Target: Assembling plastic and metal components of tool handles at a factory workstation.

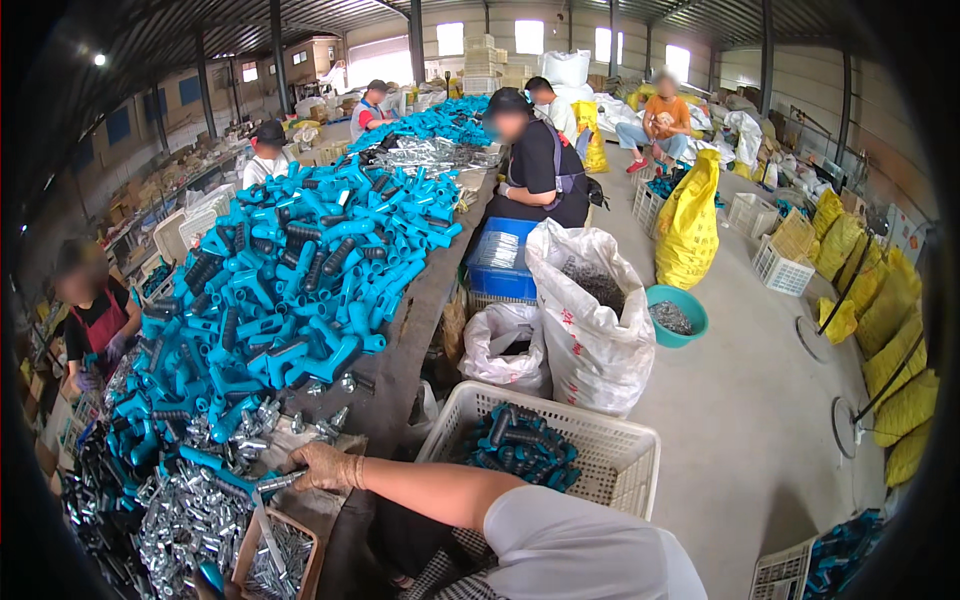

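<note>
My right hand, in a thin pale glove, reaches in from the right over the table. Its fingers are closed around a silver metal rod-like part. The part's far end meets a blue plastic handle piece; whether the two are joined I cannot tell. Just below the hand, a flat pale strip slants into a tan box of thin metal pins. Loose silver metal fittings lie heaped to the left of the box. My left hand does not show.
A large heap of blue handles covers the table. Beside it stand a white crate of blue-and-black parts, a white sack and a green basin. A person in black sits farther along; others work around the table.
</note>
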Demonstrator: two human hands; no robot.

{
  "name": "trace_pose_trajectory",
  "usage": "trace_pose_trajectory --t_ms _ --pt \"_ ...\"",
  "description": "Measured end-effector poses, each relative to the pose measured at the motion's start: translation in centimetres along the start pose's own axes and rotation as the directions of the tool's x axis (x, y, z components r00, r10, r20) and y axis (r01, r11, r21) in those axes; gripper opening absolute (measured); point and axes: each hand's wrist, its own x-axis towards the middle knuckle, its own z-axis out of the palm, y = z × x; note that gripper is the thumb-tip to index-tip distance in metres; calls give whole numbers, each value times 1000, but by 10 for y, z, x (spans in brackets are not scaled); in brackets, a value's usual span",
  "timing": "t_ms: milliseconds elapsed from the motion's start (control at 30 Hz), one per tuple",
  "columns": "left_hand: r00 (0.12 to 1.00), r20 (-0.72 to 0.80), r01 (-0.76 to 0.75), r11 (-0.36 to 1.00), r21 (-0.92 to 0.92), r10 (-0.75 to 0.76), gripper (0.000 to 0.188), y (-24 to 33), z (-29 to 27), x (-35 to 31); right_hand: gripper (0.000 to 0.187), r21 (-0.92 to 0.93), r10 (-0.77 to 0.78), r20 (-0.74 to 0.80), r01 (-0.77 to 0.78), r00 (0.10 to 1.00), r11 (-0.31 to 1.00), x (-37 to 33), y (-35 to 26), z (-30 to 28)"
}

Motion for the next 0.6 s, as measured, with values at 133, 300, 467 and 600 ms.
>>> trace_pose_trajectory --t_ms 133,300,467,600 --pt "866 184 496 841 -214 -464 44 44 -37 -55 40 37 -1 -29 2 1000 999 4 16 4" --pt "980 -105 -140 960 244 170 28 35 -37 -86 37 267 250 165 -288 954 920 -45 -61 5" --pt "930 -316 -39 802 -596 -190 34 -4 9 -98 36 186 178 210 -218 961 958 -100 -89 39" --pt "886 -101 -42 139 -989 -452 76 -3 23 -102 37 -16 249 326 -258 912 966 -122 -119 49"
